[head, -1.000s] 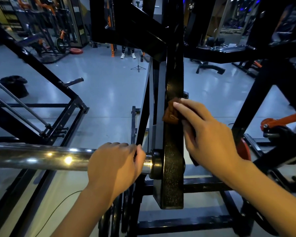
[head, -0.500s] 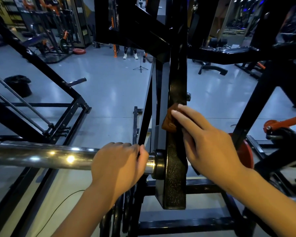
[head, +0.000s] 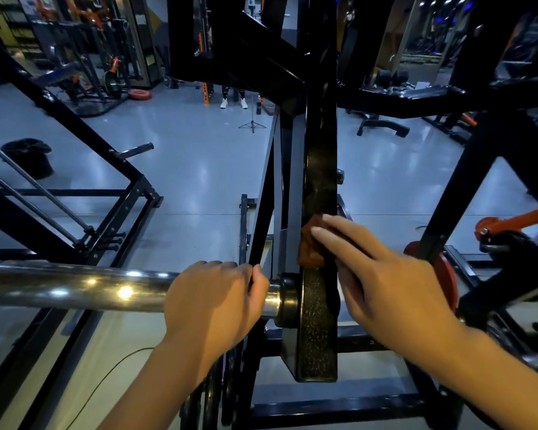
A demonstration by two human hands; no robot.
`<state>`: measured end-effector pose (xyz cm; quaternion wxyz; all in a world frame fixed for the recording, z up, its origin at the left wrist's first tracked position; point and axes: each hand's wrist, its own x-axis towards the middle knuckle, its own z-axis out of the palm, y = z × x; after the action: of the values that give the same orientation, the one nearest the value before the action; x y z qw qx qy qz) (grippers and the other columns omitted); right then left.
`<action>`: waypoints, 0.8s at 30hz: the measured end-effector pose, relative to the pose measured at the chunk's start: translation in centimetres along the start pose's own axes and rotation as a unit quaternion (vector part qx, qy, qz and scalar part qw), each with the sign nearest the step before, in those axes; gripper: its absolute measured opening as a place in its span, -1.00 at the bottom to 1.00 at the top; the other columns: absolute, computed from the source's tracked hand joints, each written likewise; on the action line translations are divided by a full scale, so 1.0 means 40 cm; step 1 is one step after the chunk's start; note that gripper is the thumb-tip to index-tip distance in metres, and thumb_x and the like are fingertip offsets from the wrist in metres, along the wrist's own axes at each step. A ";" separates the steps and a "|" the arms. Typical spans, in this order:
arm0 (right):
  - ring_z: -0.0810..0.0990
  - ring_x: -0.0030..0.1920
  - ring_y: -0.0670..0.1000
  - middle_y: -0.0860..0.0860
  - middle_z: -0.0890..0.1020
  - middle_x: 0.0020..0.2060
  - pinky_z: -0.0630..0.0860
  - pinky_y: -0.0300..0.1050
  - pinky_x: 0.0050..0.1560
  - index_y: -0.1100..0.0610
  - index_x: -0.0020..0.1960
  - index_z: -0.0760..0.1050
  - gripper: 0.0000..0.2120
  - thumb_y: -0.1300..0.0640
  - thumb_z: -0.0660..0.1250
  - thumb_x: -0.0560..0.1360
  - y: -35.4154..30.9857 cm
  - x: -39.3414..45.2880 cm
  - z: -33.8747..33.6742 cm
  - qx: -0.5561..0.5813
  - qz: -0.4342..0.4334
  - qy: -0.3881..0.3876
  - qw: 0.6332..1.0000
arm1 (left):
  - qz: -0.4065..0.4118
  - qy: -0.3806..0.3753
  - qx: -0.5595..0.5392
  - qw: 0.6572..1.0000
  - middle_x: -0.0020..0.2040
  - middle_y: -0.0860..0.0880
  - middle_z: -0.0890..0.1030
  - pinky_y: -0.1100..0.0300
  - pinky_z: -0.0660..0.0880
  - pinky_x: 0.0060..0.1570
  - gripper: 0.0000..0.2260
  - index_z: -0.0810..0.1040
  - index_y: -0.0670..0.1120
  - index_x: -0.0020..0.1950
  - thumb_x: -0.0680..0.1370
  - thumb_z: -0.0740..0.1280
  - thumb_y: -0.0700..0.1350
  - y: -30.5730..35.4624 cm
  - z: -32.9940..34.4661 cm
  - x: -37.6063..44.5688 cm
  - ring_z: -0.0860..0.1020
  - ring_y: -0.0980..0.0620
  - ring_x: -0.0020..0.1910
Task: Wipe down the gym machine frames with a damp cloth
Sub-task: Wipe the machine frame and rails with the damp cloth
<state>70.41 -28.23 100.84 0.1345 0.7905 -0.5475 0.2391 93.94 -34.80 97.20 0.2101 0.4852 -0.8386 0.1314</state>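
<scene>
left hand (head: 213, 305) grips chrome bar (head: 75, 285) | right hand (head: 385, 280) presses brown cloth (head: 311, 246) to black upright (head: 320, 169); cloth mostly hidden

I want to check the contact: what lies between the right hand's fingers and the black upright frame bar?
In the head view, a crumpled brown cloth lies between the right hand and the black upright frame bar.
</scene>
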 end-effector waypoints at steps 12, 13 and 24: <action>0.55 -0.31 -0.12 -0.07 0.40 0.54 0.60 -0.18 -0.39 0.00 0.53 0.43 -0.43 0.16 0.36 0.52 0.015 -0.022 -0.006 0.021 -0.033 -0.019 0.999 | 0.001 0.006 -0.004 1.000 -0.58 0.12 0.20 0.29 0.04 -0.50 -0.56 0.19 0.06 -0.44 0.65 0.09 0.04 0.000 -0.005 0.001 0.17 0.18 -0.64; 0.58 -0.30 -0.09 -0.08 0.41 0.53 0.59 -0.17 -0.41 -0.01 0.52 0.43 -0.44 0.16 0.35 0.53 0.024 -0.013 -0.009 0.015 -0.038 -0.016 0.999 | 0.000 0.009 -0.005 1.000 -0.58 0.12 0.20 0.29 0.05 -0.50 -0.56 0.19 0.06 -0.44 0.65 0.09 0.04 0.000 -0.004 0.002 0.18 0.17 -0.64; 0.62 -0.28 -0.04 -0.08 0.37 0.56 0.60 -0.10 -0.44 -0.02 0.54 0.40 -0.44 0.15 0.31 0.54 0.019 0.005 -0.005 0.008 -0.049 -0.024 0.998 | 0.002 0.012 -0.013 1.000 -0.55 0.14 0.17 0.27 0.04 -0.50 -0.58 0.20 0.08 -0.43 0.64 0.14 0.02 0.003 -0.010 0.003 0.13 0.17 -0.62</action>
<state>69.72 -28.55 101.07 0.1265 0.8232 -0.5088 0.2178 93.88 -34.67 97.60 0.2257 0.4793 -0.8386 0.1266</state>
